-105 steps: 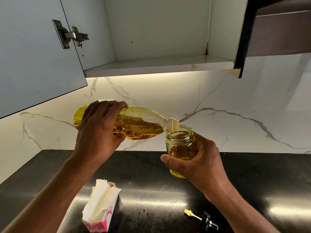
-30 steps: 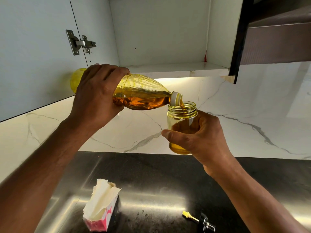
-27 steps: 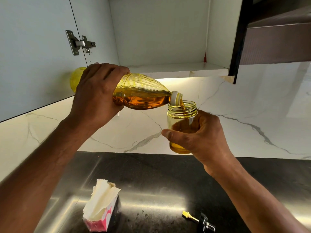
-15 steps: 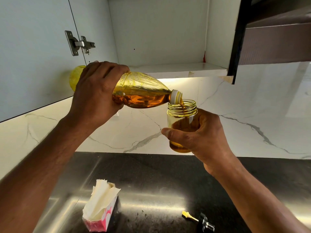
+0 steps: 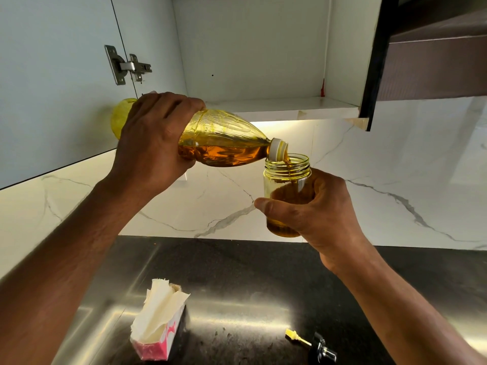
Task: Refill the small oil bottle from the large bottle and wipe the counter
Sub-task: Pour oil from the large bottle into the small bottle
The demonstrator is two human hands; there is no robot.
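My left hand grips the large plastic oil bottle, which lies almost level with its white neck over the mouth of the small glass oil bottle. A thin amber stream runs from the neck into the small bottle. My right hand wraps around the small bottle from the right and holds it upright, well above the black counter. Oil fills the lower part of the small bottle. A pink box of white tissues stands on the counter near the front left.
The small bottle's black pourer cap with a yellow spout lies on the counter at the front right. An open wall cabinet with its door swung left hangs just above the bottles. A marble backsplash rises behind.
Both hands have held nearly still over the last second while oil keeps running. Since 3.5 s ago both bottles sit higher in view and the oil level in the small one has risen.
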